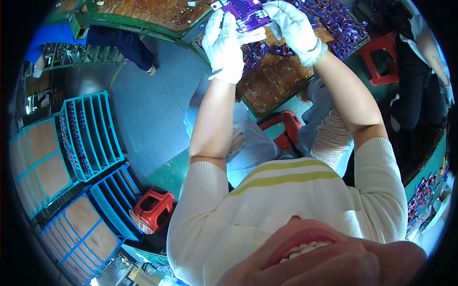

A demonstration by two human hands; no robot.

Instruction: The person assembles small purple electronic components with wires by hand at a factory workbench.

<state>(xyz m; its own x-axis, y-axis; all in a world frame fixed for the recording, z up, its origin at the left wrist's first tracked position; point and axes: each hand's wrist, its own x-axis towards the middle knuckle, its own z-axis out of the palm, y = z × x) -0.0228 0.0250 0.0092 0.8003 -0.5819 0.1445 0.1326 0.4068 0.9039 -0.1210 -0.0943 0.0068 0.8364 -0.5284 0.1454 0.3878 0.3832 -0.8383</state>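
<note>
A purple circuit board [244, 13] with pale connectors is held up over the bench at the top of the view. My left hand [224, 50], in a white glove, grips it at its left edge, fingers pointing up. At its right edge my right hand [292, 31], also gloved in white, closes its fingers on the board. The bright light washes out detail where the fingertips meet it. Below and between my hands, more purple boards with wires [255, 53] lie on the worn wooden bench [274, 81].
Many wired purple boards [339, 24] are piled at the bench's right. Red stools [381, 59] [155, 207] stand to the right and lower left. Teal [93, 133] and blue racks [112, 205] line the left. Other people sit at upper left and right.
</note>
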